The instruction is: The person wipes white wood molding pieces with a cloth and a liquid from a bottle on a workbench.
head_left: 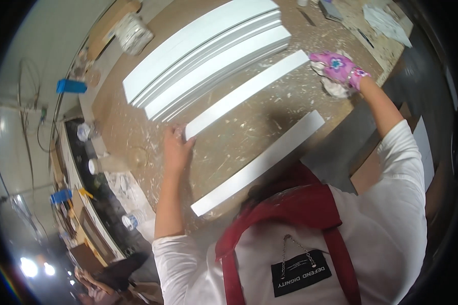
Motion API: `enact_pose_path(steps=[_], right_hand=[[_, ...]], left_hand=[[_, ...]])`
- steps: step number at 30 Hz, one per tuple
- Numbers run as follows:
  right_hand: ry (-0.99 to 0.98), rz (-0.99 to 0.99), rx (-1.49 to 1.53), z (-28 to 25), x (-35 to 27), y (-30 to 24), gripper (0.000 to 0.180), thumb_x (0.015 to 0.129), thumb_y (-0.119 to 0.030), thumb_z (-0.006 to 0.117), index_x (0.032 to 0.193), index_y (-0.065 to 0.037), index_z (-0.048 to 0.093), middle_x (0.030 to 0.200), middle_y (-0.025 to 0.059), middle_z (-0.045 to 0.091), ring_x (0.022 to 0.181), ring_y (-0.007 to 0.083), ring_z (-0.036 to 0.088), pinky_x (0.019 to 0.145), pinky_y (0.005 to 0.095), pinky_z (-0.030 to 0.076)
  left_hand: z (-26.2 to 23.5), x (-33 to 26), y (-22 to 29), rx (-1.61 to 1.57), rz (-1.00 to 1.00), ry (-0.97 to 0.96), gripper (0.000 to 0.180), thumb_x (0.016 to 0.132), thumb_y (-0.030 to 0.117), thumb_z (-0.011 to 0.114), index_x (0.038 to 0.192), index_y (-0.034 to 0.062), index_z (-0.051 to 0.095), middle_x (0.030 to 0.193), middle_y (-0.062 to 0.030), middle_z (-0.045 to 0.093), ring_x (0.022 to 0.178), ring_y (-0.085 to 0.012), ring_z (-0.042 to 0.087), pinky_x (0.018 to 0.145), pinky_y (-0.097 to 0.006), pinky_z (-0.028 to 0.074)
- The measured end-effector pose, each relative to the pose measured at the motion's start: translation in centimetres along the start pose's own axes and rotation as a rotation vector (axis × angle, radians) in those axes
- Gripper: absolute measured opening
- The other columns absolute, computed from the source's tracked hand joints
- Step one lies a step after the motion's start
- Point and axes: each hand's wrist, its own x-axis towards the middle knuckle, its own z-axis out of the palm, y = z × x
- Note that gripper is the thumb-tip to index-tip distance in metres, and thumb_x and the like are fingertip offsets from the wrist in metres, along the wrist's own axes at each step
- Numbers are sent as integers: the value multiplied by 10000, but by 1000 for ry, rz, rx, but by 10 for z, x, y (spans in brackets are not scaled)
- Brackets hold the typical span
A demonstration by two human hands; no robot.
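Note:
A long, narrow white strip (pixel 247 94) lies slantwise across the brown work table. My bare left hand (pixel 177 147) grips its near left end, thumb and fingers around the edge. At the far right end is my right hand (pixel 336 66), in a pink glove with a flower print. It is closed on a crumpled white cloth (pixel 337 89), which partly hangs below the palm. A second white strip (pixel 259 165) lies along the table's near edge, close to my body, with no hand on it.
Behind the strip are stacked white boards (pixel 203 51). The paint-flecked table (pixel 229 147) carries a wrapped white bundle (pixel 133 33) at far left and a plastic sheet (pixel 387 24) at far right. Cups (pixel 131 220) stand to the left. Another person (pixel 99 290) is at lower left.

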Motion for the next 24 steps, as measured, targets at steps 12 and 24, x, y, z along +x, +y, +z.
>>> enact_pose_path(steps=[12,24], right_hand=[[216,-1099,210,68,-44,-330,292,914,-223,520,1182,-108,540,1117,100,592,999,236,579,926,386,444],[170,39,-679,-4,29,-48,289,858,-158,537,1138,-96,573,994,146,639,896,323,648,787,388,522]], left_hand=[[-65,-47,88,-333,33,256,513,676,79,787,1144,20,587,1122,-137,613,997,-251,611,837,-360,490],[-36,-93,31,-781,-337,212,539,724,-79,715,1227,5,539,1178,-82,542,1106,-192,539,957,-316,445]])
